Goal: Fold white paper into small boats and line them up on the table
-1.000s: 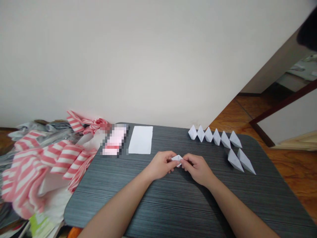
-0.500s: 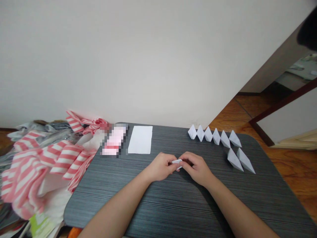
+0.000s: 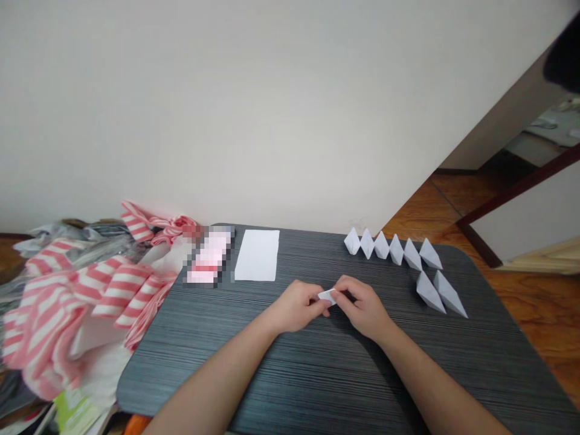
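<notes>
Head view: two bare hands are seen above a dark, wood-grained rectangular table with rounded corners (image 3: 290,374), and one small folded piece of white paper (image 3: 326,296) is held between them. By the left hand (image 3: 296,306) the piece is gripped at its left side, with thumb and curled fingers closed on it; by the right hand (image 3: 360,308) its right end is pinched between thumb and fingertips. The piece is thus set directly between the two sets of fingertips, and its underside is partly hidden. Eight pointed, diamond-like folded white paper shapes (image 3: 381,246) are counted on the table, beyond and to the right of the right hand: six are lined up along the far edge and two are placed side by side nearer. One plain white rectangular paper sheet (image 3: 257,255) is laid beyond the left hand; whether others are stacked beneath cannot be told. Beside it, one pink rectangular item (image 3: 209,257) is blurred by pixelation.
</notes>
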Demonstrator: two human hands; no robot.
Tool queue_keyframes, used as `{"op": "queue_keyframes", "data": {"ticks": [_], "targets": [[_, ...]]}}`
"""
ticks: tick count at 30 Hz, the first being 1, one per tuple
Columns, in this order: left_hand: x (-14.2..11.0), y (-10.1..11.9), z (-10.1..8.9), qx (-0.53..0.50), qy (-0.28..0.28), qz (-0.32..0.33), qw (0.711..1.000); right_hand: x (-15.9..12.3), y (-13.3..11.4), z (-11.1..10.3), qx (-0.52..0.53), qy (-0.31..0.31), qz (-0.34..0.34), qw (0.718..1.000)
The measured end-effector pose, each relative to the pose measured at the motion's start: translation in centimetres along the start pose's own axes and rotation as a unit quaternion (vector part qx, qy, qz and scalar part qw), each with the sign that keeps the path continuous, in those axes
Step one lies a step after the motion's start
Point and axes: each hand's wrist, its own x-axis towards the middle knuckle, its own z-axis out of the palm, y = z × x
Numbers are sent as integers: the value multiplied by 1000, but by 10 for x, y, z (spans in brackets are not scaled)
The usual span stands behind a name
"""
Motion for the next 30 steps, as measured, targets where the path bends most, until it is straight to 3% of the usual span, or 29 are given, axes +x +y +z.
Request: {"op": "queue_keyframes", "data": {"ticks": [15,21,30], "targets": [[1,-2,5,35,26,18,999,2,-3,-3,-4,-13,3,1000],[0,-2,3,-10,-5,0,1000,1,1,0,5,-5,24,1000],[0,-4,4,-45,5,-30,999,1,6,-3,-18,-6,33,999]]}}
